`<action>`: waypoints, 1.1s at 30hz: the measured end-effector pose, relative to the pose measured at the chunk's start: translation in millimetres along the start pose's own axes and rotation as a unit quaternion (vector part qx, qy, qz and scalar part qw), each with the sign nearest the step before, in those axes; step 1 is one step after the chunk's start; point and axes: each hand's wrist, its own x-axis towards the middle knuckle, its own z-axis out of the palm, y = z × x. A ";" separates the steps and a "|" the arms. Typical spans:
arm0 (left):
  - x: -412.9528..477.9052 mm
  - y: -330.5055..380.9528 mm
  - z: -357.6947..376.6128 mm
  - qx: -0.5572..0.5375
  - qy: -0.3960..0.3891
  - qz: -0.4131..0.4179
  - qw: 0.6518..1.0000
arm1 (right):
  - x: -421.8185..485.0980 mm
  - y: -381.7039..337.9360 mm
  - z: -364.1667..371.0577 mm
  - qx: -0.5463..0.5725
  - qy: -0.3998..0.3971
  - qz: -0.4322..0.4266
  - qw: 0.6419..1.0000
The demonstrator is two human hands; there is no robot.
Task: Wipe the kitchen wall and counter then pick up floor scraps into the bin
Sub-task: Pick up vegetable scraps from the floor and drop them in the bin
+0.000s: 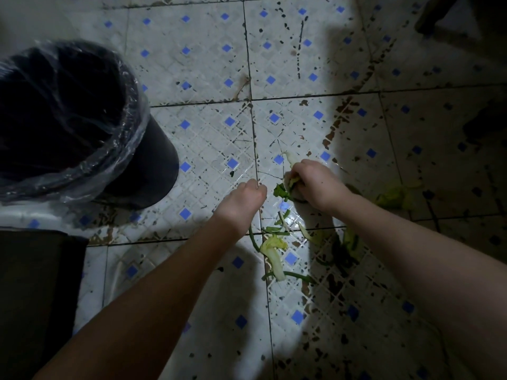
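Vegetable scraps lie on the tiled floor: a pale cabbage piece (274, 253), green stalks (279, 226) and leafy bits (393, 197) in the shadow at the right. My right hand (315, 185) is low over the floor and grips a bunch of green and whitish scraps (286, 185). My left hand (244, 202) hangs just left of it with its fingers curled downward; what is under them is hidden. A dark bin (131, 171) lined with a clear plastic bag (129, 119) stands at the left.
The white floor tiles (208, 78) with blue diamonds are stained and speckled. A dark cabinet or box (35, 292) fills the lower left corner. A dark furniture leg (430, 15) shows at the top right, and the right side lies in shadow.
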 end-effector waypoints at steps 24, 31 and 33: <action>-54.8 -21.2 -97.5 0.032 0.134 -0.025 0.990 | -30.7 -58.1 -77.2 -0.032 0.154 -0.092 0.983; -79.2 -45.1 -143.8 0.017 0.235 -0.035 0.971 | -32.6 -101.8 -94.3 0.005 0.204 -0.138 0.969; -88.9 -56.4 -154.7 0.015 0.248 -0.052 0.967 | -31.5 -117.4 -99.6 0.011 0.212 -0.160 0.964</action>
